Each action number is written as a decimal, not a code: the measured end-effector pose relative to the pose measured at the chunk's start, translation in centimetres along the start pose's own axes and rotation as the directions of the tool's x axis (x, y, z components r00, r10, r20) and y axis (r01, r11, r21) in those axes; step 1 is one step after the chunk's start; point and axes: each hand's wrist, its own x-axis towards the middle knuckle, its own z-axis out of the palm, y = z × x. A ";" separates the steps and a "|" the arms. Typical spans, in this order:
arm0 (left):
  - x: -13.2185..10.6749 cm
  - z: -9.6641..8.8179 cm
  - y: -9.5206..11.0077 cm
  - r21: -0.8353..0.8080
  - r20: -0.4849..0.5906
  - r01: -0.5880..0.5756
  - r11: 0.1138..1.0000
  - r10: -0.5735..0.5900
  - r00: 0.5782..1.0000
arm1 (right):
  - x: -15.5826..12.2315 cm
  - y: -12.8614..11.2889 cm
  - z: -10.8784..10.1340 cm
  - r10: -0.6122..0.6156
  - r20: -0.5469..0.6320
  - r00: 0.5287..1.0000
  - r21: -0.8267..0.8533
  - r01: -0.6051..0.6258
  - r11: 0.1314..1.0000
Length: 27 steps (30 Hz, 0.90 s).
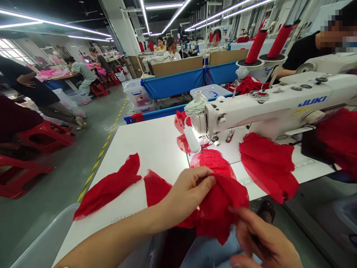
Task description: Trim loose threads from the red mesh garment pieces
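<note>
My left hand (pixel 192 190) pinches a piece of sheer red fabric (pixel 223 208) between thumb and fingers, over the front edge of the white sewing table. The fabric hangs down above my lap. At its right edge is my right hand (pixel 262 238), smeared by motion; its fingertips are at or close to the cloth, and I cannot make out whether a dark patch in the palm is a tool or shadow. Just beyond, a red lace piece (pixel 214 160) lies below the needle area of a white JUKI sewing machine (pixel 267 104).
Red cut pieces lie on the table's left (pixel 108 190) and right (pixel 267 163). A small red-handled tool (pixel 230 135) rests on the machine bed. Red thread cones (pixel 256 46) stand behind. A clear bin (pixel 47 238) is at lower left. A co-worker (pixel 306 52) sits at right.
</note>
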 end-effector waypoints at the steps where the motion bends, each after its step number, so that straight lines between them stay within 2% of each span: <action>1: 0.0 0.7 -0.1 -0.087 0.035 0.024 0.996 -0.021 0.999 | 0.6 -0.5 0.7 -0.018 0.006 1.000 0.028 0.018 0.999; 4: 0.7 2.0 -0.9 -0.323 0.123 0.104 0.941 -0.067 0.990 | 2.4 -1.3 0.9 0.168 -0.053 0.984 0.044 -0.166 0.985; 6: 1.4 2.2 -1.5 -0.483 0.109 0.146 0.863 -0.106 0.988 | 3.2 -1.4 0.2 0.276 -0.085 0.958 0.105 -0.266 0.958; 9: 2.4 2.2 -2.2 -0.702 0.067 0.212 0.680 -0.233 0.970 | 3.7 -1.0 -0.9 0.333 -0.071 0.940 0.206 -0.313 0.927; 11: 2.9 2.3 -2.5 -0.788 0.125 0.288 0.543 -0.318 0.940 | 3.8 -0.6 -1.3 0.354 -0.072 0.932 0.252 -0.327 0.911; 13: 3.1 2.6 -2.7 -0.823 0.218 0.361 0.439 -0.343 0.914 | 3.8 -0.2 -1.4 0.377 -0.083 0.923 0.289 -0.340 0.895; 15: 3.1 2.8 -3.0 -0.807 0.276 0.397 0.437 -0.316 0.908 | 3.8 0.1 -1.6 0.384 -0.077 0.920 0.313 -0.344 0.885; 17: 3.0 3.0 -3.2 -0.762 0.282 0.398 0.510 -0.292 0.914 | 3.9 0.2 -1.9 0.385 -0.062 0.921 0.328 -0.346 0.879; 19: 3.0 3.0 -3.4 -0.727 0.235 0.392 0.564 -0.331 0.914 | 4.1 0.3 -2.4 0.396 -0.060 0.916 0.349 -0.353 0.868; 23: 3.4 3.1 -3.5 -0.731 0.149 0.410 0.546 -0.458 0.876 | 4.7 0.4 -3.0 0.442 -0.063 0.895 0.453 -0.369 0.811; 27: 3.7 3.2 -4.0 -0.710 0.127 0.351 0.610 -0.379 0.916 | 5.1 0.5 -2.9 0.489 -0.128 0.863 0.510 -0.365 0.779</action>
